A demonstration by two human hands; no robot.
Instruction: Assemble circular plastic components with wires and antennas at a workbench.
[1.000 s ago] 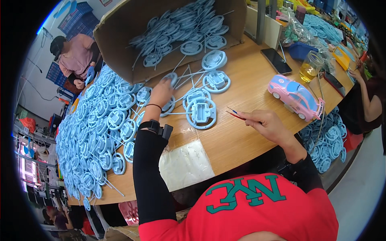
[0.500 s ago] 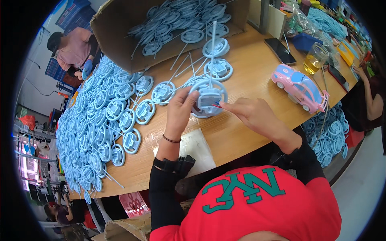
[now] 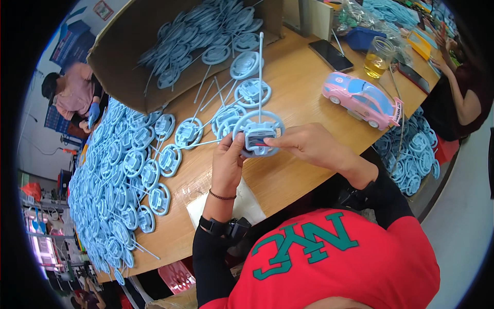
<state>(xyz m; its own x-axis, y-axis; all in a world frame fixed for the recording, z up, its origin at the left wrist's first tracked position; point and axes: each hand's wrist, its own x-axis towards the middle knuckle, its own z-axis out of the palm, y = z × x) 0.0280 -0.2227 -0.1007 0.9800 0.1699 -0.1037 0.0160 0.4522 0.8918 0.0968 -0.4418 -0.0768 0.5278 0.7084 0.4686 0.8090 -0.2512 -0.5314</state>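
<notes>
My left hand (image 3: 229,159) grips the left rim of a light blue toy steering wheel controller (image 3: 273,120), thumb on top. A long thin antenna rod (image 3: 261,67) rises from it toward the far side. In the wheel's middle a rectangular compartment shows a dark inside. My right hand (image 3: 309,146) has its fingers curled together, with the fingertips at the right side of that compartment. A thin red streak shows at the fingertips; what it is, I cannot make out. More wheels of the same kind (image 3: 253,92) lie just beyond.
A large heap of blue wheels (image 3: 121,170) covers the table's left. A cardboard box (image 3: 116,67) full of them lies beyond. Toward the right are a pink toy car (image 3: 363,99), a phone (image 3: 331,55) and a cup of yellow liquid (image 3: 379,57). Co-workers sit at far left and right.
My view has shifted, so the table's things sit further left. The wheel is turned slightly, and its middle now shows a dark inside where a pale surface was. My right fingertips have moved further over it.
</notes>
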